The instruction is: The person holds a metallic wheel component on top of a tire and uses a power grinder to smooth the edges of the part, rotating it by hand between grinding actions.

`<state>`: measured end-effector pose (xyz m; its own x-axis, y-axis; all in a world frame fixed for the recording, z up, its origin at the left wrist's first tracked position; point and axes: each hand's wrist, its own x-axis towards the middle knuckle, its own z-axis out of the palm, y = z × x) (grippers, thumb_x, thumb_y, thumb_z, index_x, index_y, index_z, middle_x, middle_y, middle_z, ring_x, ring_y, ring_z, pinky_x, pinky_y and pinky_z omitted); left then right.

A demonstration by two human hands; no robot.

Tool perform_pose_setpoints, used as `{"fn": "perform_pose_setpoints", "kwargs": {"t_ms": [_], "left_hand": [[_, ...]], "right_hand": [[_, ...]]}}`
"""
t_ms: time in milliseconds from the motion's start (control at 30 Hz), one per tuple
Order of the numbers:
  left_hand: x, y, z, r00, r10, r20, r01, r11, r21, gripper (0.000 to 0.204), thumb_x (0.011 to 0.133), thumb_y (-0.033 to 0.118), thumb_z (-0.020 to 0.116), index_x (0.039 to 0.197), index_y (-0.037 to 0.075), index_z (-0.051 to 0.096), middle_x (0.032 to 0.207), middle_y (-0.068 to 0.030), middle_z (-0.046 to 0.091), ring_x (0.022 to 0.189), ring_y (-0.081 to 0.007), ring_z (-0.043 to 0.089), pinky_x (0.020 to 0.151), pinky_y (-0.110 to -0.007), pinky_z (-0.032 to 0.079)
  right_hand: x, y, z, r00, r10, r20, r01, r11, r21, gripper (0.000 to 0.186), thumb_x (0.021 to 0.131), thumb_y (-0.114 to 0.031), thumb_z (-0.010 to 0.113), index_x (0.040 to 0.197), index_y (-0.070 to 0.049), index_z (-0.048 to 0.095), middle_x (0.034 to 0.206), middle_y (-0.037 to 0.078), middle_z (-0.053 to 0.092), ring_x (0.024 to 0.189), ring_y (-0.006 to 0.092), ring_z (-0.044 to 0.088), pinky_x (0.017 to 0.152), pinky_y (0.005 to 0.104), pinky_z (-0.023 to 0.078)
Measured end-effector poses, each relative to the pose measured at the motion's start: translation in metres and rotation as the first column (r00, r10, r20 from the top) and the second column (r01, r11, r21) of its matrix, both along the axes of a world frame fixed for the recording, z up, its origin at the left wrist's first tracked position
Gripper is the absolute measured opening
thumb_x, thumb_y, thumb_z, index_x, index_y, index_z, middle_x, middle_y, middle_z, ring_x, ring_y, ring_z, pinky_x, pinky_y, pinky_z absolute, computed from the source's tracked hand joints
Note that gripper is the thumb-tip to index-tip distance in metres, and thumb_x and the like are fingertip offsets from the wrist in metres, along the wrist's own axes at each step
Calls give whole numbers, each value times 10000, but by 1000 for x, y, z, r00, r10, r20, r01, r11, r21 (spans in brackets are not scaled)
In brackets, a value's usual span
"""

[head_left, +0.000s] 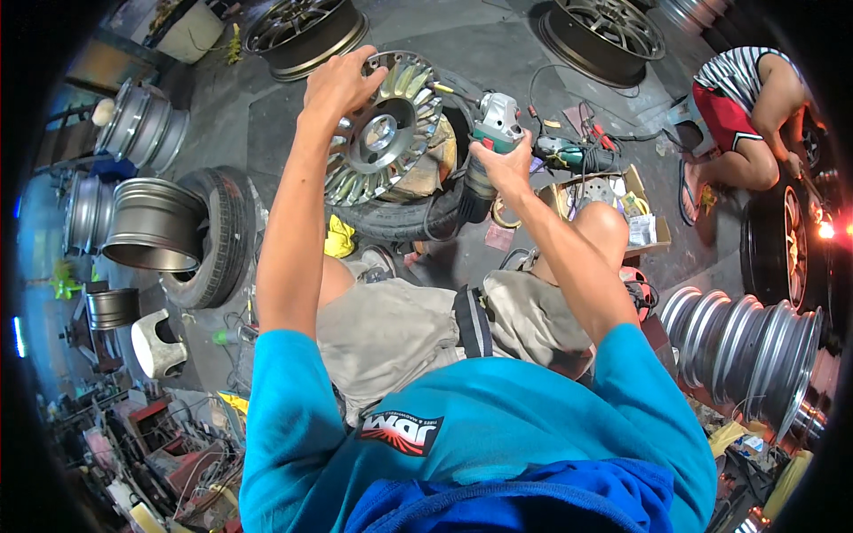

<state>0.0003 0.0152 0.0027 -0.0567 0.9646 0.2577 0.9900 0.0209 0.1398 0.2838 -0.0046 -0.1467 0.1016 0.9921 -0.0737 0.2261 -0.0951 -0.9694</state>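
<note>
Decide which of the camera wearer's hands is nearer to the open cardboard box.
Right. The right hand grips the grinder to the left of the cardboard box; the left hand is farther left, at the wheel's upper edge.

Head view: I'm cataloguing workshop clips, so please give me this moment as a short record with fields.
Left hand: at the upper rim of a silver spoked wheel
Right hand: gripping a green, grey and black power tool
Beneath wheel: black tyre lying on the floor
Right of tyre: second power tool, open cardboard box
Far right: crouching person in red shorts, near a bright orange glow
</note>
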Motion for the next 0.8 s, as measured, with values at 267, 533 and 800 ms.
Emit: {"fn": "perform_pose_setpoints", "kwargs": {"t_ms": [267, 533, 800], "left_hand": [[-9, 1, 1, 999, 49, 9, -49, 997, -57, 527, 963, 477, 631, 1383, 159, 667, 1151, -176, 773, 1103, -394, 718, 949, -509, 562], [-17, 0, -4, 994, 11, 110, -5, 999, -49, 533, 953, 506, 695, 1339, 139, 677, 1055, -192, 776, 1012, -377, 754, 873, -502, 570], [-37, -5, -8, 907, -11, 421, 37, 998, -55, 496, 954, 520, 695, 1243, 116, 698, 818, -133, 784, 665, -283, 771, 768, -424, 593]], "right_hand": [[14, -6, -18, 998, -49, 29, 50, 998, -31, 976, 659, -305, 938, 1410, 25, 409, 1300, 220, 632, 1183, 297, 637, 1019, 412, 518], [10, 10, -9, 990, 34, -139, -27, 998, 52, 893, 686, -266, 930, 1363, 25, 427, 1210, 177, 637, 1082, 258, 641, 938, 401, 537], [-4, 3, -43, 959, 122, -255, -178, 961, -211, 859, 690, -275, 916, 1364, 23, 474, 1213, 160, 647, 1074, 246, 657, 930, 410, 559]]}}
